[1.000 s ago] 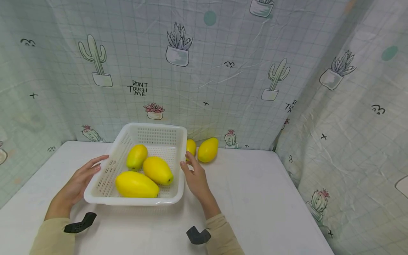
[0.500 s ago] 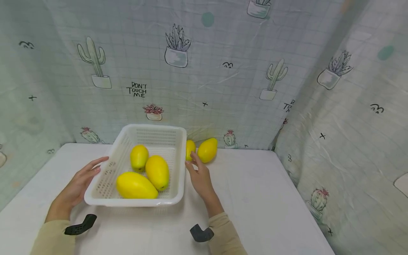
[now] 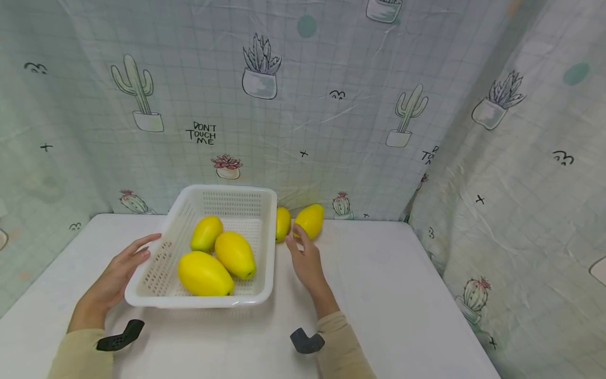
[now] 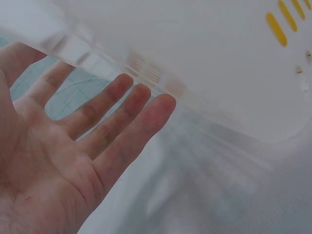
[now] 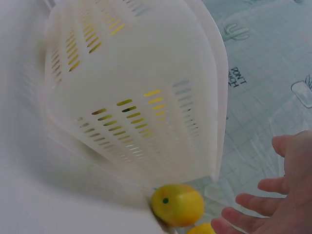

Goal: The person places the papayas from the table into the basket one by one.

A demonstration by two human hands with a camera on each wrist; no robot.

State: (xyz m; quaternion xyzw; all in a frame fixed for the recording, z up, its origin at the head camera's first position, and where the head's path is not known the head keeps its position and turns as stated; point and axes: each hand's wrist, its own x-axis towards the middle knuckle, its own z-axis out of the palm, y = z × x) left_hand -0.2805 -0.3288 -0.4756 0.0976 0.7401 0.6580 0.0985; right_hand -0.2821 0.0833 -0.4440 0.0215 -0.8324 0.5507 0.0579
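Observation:
A white slotted plastic basket point(image 3: 271, 263) stands at the middle left of the table. Inside it lie three smooth yellow oval fruits: one at the back point(image 3: 206, 233), one at the right point(image 3: 235, 255), a larger one in front point(image 3: 205, 275). My left hand point(image 3: 115, 273) rests its straight fingers on the basket's left rim; the left wrist view shows the fingertips point(image 4: 158, 109) along its side. Off the basket's right side, my right hand point(image 3: 307, 263) holds nothing, fingers apart, beside two more yellow fruits, one point(image 3: 283, 223) partly hidden by the basket, the other point(image 3: 311, 218) further right.
The white table point(image 3: 379, 295) ends at the back against a hanging cloth point(image 3: 350, 126) printed with cacti. Another cloth side point(image 3: 516, 221) hangs along the right edge. Black wrist mounts point(image 3: 120, 337) stick out by both sleeves.
My right hand has left the basket's right rim and moved right to the two fruits beside it. The fruits in the basket have shifted and rolled slightly. My left hand stays in place.

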